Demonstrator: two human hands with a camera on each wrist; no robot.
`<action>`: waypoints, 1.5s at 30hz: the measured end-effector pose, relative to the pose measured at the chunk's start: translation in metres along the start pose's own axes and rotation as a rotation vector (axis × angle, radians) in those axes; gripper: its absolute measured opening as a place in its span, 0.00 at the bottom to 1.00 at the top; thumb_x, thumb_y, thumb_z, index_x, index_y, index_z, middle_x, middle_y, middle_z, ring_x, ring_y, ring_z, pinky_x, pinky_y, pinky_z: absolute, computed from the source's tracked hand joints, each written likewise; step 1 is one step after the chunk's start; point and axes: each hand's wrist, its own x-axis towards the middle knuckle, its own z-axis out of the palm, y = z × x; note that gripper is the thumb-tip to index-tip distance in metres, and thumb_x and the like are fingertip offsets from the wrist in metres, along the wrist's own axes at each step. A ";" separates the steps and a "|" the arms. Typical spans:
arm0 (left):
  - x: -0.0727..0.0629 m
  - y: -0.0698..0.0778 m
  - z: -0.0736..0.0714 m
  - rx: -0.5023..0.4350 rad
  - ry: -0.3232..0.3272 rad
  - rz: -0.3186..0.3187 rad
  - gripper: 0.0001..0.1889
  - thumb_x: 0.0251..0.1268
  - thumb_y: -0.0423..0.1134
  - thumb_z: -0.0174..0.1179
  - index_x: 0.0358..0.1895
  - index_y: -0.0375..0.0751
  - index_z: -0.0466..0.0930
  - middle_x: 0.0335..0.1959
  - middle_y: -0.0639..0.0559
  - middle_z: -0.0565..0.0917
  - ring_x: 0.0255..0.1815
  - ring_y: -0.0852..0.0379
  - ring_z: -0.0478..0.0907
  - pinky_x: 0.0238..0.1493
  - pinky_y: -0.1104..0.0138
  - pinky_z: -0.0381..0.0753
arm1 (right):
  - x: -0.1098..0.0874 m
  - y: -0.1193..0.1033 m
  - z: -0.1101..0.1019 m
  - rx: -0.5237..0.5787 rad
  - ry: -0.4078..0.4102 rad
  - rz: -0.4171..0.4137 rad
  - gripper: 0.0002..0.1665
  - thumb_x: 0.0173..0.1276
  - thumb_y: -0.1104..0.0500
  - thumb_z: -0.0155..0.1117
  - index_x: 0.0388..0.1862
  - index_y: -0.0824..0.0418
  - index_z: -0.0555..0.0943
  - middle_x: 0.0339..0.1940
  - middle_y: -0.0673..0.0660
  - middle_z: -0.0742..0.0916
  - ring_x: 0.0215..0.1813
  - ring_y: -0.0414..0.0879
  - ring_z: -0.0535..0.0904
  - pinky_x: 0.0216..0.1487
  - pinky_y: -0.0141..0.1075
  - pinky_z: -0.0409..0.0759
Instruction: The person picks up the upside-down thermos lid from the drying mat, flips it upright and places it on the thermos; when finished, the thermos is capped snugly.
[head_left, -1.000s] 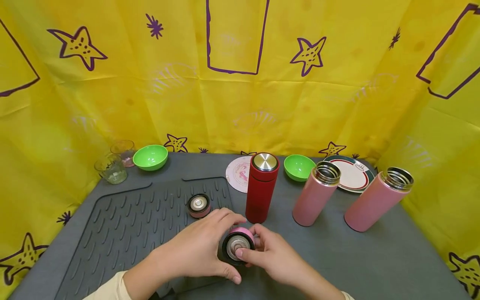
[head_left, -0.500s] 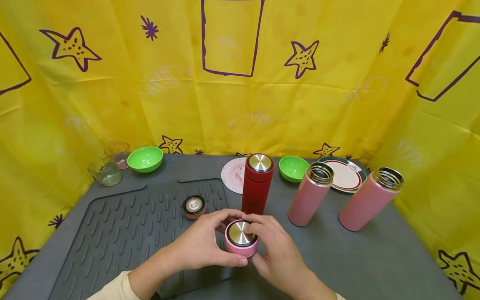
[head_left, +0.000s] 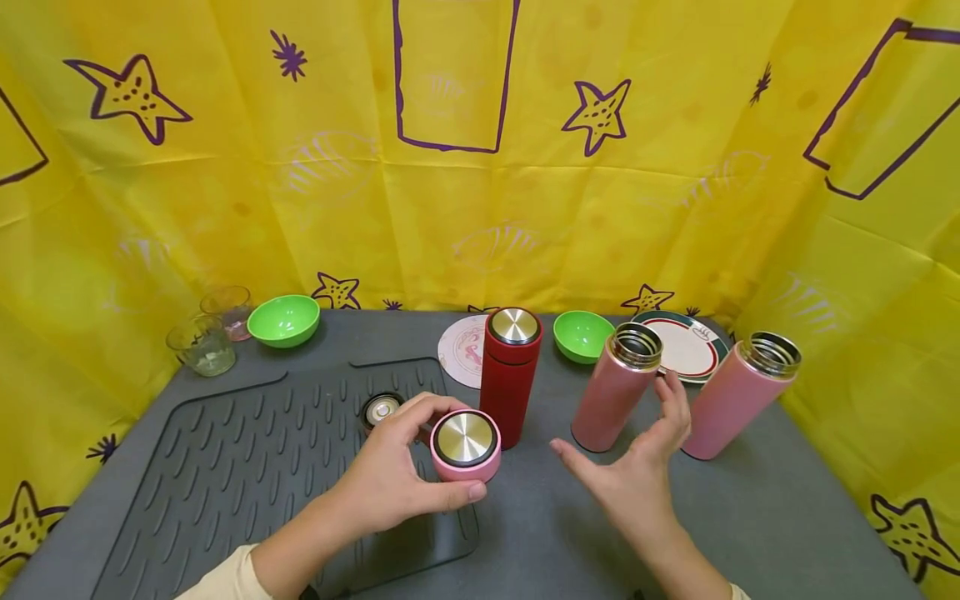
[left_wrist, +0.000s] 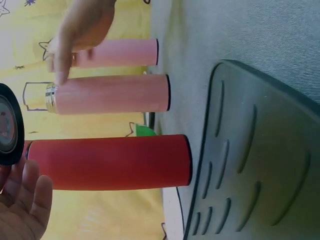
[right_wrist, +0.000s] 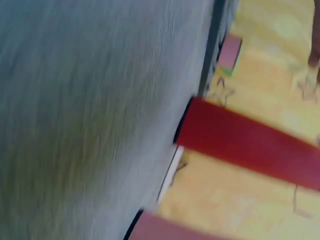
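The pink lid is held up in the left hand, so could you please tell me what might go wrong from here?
The pink lid could slip and drop, since the left hand grips it raised above the table.

The right hand, fingers spread near the tall, lidless pink bottles, might tip one.

The red bottle could get bumped if the left hand moves forward.

There are three bottles (head_left: 508, 387), two detached lids (head_left: 466, 439), two bowls (head_left: 283, 322), two glasses (head_left: 210, 357).
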 end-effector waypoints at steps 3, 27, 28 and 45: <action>0.001 0.002 -0.003 0.024 0.011 -0.036 0.32 0.43 0.55 0.78 0.55 0.59 0.75 0.49 0.65 0.78 0.48 0.59 0.74 0.45 0.63 0.78 | 0.013 0.016 -0.010 -0.010 -0.101 0.378 0.80 0.38 0.51 0.88 0.78 0.54 0.38 0.76 0.58 0.48 0.75 0.53 0.43 0.70 0.59 0.50; 0.002 0.003 -0.007 0.053 0.013 -0.021 0.33 0.44 0.56 0.77 0.56 0.59 0.74 0.50 0.66 0.78 0.49 0.60 0.74 0.47 0.63 0.78 | 0.021 0.070 -0.016 -0.098 -0.593 0.562 0.42 0.51 0.49 0.80 0.58 0.68 0.70 0.50 0.62 0.83 0.47 0.51 0.79 0.48 0.42 0.76; 0.002 0.003 -0.007 0.052 0.016 -0.013 0.33 0.44 0.56 0.78 0.56 0.59 0.74 0.50 0.66 0.78 0.49 0.60 0.74 0.46 0.64 0.77 | 0.018 0.067 -0.016 -0.095 -0.595 0.553 0.41 0.50 0.50 0.81 0.56 0.67 0.72 0.48 0.61 0.84 0.45 0.50 0.80 0.46 0.41 0.77; 0.029 0.042 0.001 -0.013 0.015 0.171 0.34 0.44 0.49 0.79 0.58 0.54 0.75 0.50 0.61 0.79 0.48 0.58 0.75 0.45 0.64 0.77 | -0.041 0.001 -0.009 0.057 -0.763 0.371 0.33 0.40 0.51 0.86 0.45 0.57 0.81 0.35 0.45 0.85 0.36 0.40 0.80 0.40 0.36 0.79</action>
